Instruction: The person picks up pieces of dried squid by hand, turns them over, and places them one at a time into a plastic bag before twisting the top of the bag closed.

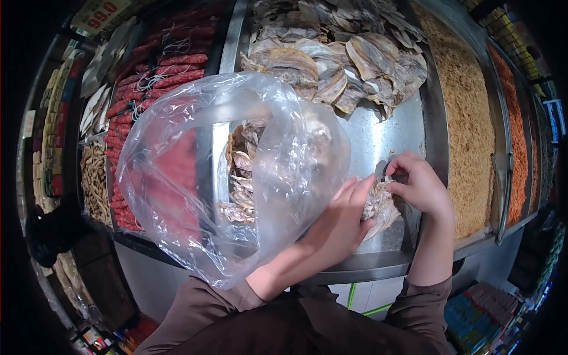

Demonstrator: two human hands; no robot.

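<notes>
My left hand (340, 218) grips the left edge of a flattened dried fish (381, 212), its fingers straight and its thumb on the near side. At the fish's upper end, my right hand (421, 184) pinches with thumb and forefinger. The fish lies over the bare part of a metal tray (408, 133). A large clear plastic bag (284, 171) hangs about my left forearm with its mouth gaping wide to the left. Through it, smaller dried pieces (241, 189) show.
Flat dried fish (337, 65) are heaped at the tray's far end. Red sausages (177, 68) tied with string fill the left bin. To the right are bins of tan shreds (464, 118) and orange dried goods (510, 130). A metal counter edge (367, 266) runs before me.
</notes>
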